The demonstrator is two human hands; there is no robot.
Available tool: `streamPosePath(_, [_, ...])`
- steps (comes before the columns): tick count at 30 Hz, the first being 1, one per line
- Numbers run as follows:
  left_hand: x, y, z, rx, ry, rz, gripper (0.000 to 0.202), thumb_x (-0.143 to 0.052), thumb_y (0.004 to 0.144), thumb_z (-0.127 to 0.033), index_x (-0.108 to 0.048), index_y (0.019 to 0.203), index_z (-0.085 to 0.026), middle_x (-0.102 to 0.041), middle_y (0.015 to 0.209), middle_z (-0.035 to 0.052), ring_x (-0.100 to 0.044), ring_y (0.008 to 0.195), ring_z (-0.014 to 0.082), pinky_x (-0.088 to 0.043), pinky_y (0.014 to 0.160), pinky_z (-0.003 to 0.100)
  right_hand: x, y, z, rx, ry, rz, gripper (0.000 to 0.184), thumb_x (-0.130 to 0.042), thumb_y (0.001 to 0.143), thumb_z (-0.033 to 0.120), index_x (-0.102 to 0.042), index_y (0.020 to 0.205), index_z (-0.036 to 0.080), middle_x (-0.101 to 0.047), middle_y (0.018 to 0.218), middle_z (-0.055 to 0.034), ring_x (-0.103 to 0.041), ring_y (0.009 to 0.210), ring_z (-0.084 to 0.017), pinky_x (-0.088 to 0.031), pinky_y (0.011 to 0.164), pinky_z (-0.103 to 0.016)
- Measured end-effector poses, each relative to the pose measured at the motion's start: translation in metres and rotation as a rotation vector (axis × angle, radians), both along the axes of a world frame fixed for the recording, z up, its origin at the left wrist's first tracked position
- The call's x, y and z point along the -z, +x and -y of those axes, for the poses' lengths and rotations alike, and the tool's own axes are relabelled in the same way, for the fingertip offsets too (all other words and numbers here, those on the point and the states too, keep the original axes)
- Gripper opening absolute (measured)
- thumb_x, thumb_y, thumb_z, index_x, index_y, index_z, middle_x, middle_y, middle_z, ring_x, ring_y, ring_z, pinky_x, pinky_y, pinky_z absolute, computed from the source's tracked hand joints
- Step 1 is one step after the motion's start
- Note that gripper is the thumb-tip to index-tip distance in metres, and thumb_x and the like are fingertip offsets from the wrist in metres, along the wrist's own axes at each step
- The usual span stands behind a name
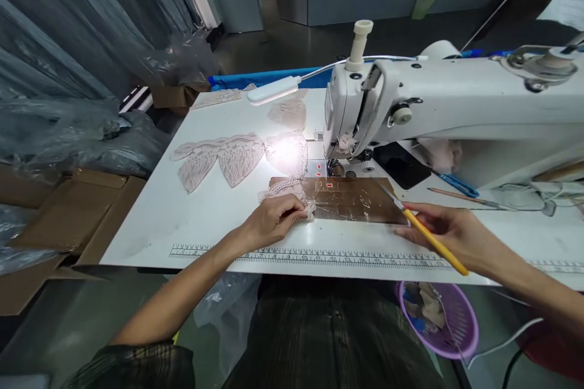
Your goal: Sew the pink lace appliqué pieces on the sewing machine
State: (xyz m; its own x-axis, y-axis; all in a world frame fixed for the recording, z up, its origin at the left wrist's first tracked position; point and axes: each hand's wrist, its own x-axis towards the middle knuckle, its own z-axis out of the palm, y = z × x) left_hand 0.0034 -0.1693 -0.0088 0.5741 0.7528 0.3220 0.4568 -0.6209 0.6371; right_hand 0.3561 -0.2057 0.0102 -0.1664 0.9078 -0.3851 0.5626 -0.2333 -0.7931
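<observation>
My left hand (278, 219) pinches the edge of a pale pink lace piece (283, 189) at the left end of a brown plate (342, 209). The lace runs back from my fingers to more lace panels (239, 161) spread on the white table, one brightly lit by the lamp. On the right, my right hand (444, 234) is closed around a yellow-handled tool (433, 240) with a thin pointed metal end, aimed toward the plate. Its exact kind is unclear. Between and beyond my hands stands the white sewing machine (347, 109), its needle area just behind the plate.
A lamp (274, 90) on a bendable neck hangs over the lace. Blue-handled scissors (458, 185), a pencil (456, 194) and a black flat object (401, 164) lie right. A purple basket (472, 328) holds scraps below. Cardboard boxes (75, 206) stand left; a ruler strip (365, 260) lines the front edge.
</observation>
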Motion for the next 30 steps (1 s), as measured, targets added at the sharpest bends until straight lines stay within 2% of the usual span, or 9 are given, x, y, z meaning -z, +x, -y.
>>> streamPosePath(2, [0.005, 0.000, 0.000, -0.014, 0.033, 0.041, 0.020, -0.050, 0.099, -0.029, -0.059, 0.086, -0.017, -0.064, 0.072, 0.0028, -0.057, 0.063, 0.0118, -0.043, 0.057, 0.023, -0.004, -0.025, -0.008, -0.057, -0.218, -0.126, 0.053, -0.059, 0.080, 0.072, -0.063, 0.084, 0.019, -0.051, 0.053, 0.0008, -0.043, 0.038, -0.012, -0.038, 0.039, -0.026])
streamPosePath(3, [0.006, 0.000, 0.000, -0.019, 0.049, 0.054, 0.019, -0.051, 0.099, -0.028, -0.059, 0.086, -0.017, -0.064, 0.073, 0.0027, -0.058, 0.064, 0.0119, -0.044, 0.058, 0.023, -0.006, -0.037, -0.012, -0.114, -0.301, -0.209, 0.059, -0.049, 0.084, 0.075, -0.061, 0.080, 0.017, -0.050, 0.051, 0.0014, -0.041, 0.036, -0.011, -0.038, 0.039, -0.025])
streamPosePath(5, [0.007, 0.000, 0.002, -0.023, 0.071, 0.069, 0.015, -0.052, 0.098, -0.025, -0.059, 0.087, -0.017, -0.065, 0.074, 0.0029, -0.060, 0.067, 0.0123, -0.047, 0.061, 0.024, -0.009, -0.055, -0.020, -0.194, -0.462, -0.351, 0.068, -0.037, 0.086, 0.080, -0.060, 0.083, 0.016, -0.059, 0.059, -0.0020, -0.049, 0.040, -0.011, -0.041, 0.043, -0.025])
streamPosePath(9, [0.006, -0.001, 0.004, -0.007, 0.080, 0.066, 0.012, -0.053, 0.098, -0.021, -0.060, 0.090, -0.016, -0.066, 0.078, 0.0037, -0.062, 0.072, 0.0136, -0.050, 0.064, 0.025, -0.012, -0.082, -0.037, -0.264, -0.639, -0.374, 0.071, -0.037, 0.084, 0.083, -0.058, 0.088, 0.015, -0.065, 0.069, -0.0061, -0.062, 0.058, -0.016, -0.046, 0.050, -0.024])
streamPosePath(14, [0.004, 0.000, 0.009, 0.007, 0.008, 0.039, 0.015, -0.050, 0.099, -0.021, -0.061, 0.090, -0.016, -0.068, 0.080, 0.0051, -0.065, 0.074, 0.0150, -0.053, 0.066, 0.027, -0.014, -0.106, -0.053, -0.270, -0.350, -0.155, 0.068, -0.031, 0.089, 0.079, -0.058, 0.084, 0.017, -0.053, 0.045, 0.0014, -0.047, 0.038, -0.012, -0.038, 0.042, -0.023])
streamPosePath(17, [0.005, 0.003, 0.024, 0.022, -0.062, 0.034, 0.016, -0.049, 0.099, -0.019, -0.062, 0.092, -0.016, -0.070, 0.085, 0.0066, -0.067, 0.079, 0.0161, -0.056, 0.070, 0.028, -0.020, -0.107, -0.058, -0.406, -0.206, -0.073, 0.060, -0.034, 0.092, 0.074, -0.054, 0.077, 0.020, -0.053, 0.045, 0.0018, -0.050, 0.040, -0.012, -0.041, 0.045, -0.024])
streamPosePath(21, [0.009, 0.010, 0.049, -0.039, -0.103, 0.084, 0.013, -0.051, 0.099, -0.019, -0.064, 0.096, -0.016, -0.071, 0.091, 0.0087, -0.069, 0.085, 0.0180, -0.058, 0.074, 0.031, -0.036, -0.108, -0.062, -0.674, -0.316, -0.026, 0.056, -0.035, 0.095, 0.069, -0.047, 0.069, 0.021, -0.059, 0.053, -0.0005, -0.054, 0.044, -0.013, -0.045, 0.051, -0.026])
streamPosePath(27, [0.013, 0.012, 0.058, -0.121, -0.136, 0.122, 0.011, -0.054, 0.098, -0.021, -0.065, 0.097, -0.017, -0.072, 0.091, 0.0075, -0.069, 0.086, 0.0179, -0.058, 0.074, 0.031, -0.049, -0.130, -0.073, -0.748, -0.156, 0.145, 0.055, -0.042, 0.091, 0.071, -0.044, 0.066, 0.022, -0.053, 0.056, 0.0004, -0.050, 0.051, -0.012, -0.041, 0.050, -0.025])
streamPosePath(30, [0.013, 0.010, 0.056, -0.120, -0.168, 0.150, 0.011, -0.055, 0.098, -0.021, -0.065, 0.097, -0.017, -0.072, 0.091, 0.0063, -0.069, 0.085, 0.0171, -0.058, 0.074, 0.030, -0.049, -0.136, -0.078, -0.762, -0.249, 0.183, 0.053, -0.041, 0.091, 0.071, -0.045, 0.072, 0.022, -0.052, 0.053, 0.0020, -0.051, 0.043, -0.011, -0.040, 0.041, -0.024])
